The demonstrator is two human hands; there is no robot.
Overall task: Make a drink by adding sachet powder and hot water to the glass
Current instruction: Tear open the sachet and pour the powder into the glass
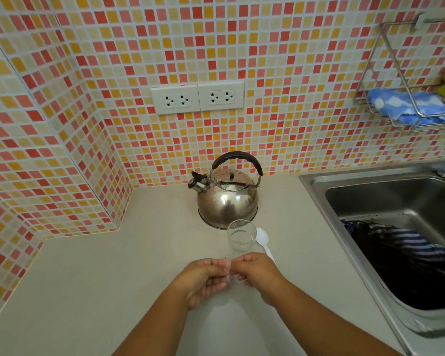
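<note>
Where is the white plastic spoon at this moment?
In the head view, the white plastic spoon lies on the counter just right of the empty glass, in front of the kettle, beyond the right hand.

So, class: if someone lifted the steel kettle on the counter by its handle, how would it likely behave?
The kettle looks rigid, being polished metal. Its black arched handle sits above the body's middle, so it would probably hang fairly level. Its wide round base suggests it is unlikely to tip when pushed. How heavy it is depends on the water inside, which cannot be seen.
</note>
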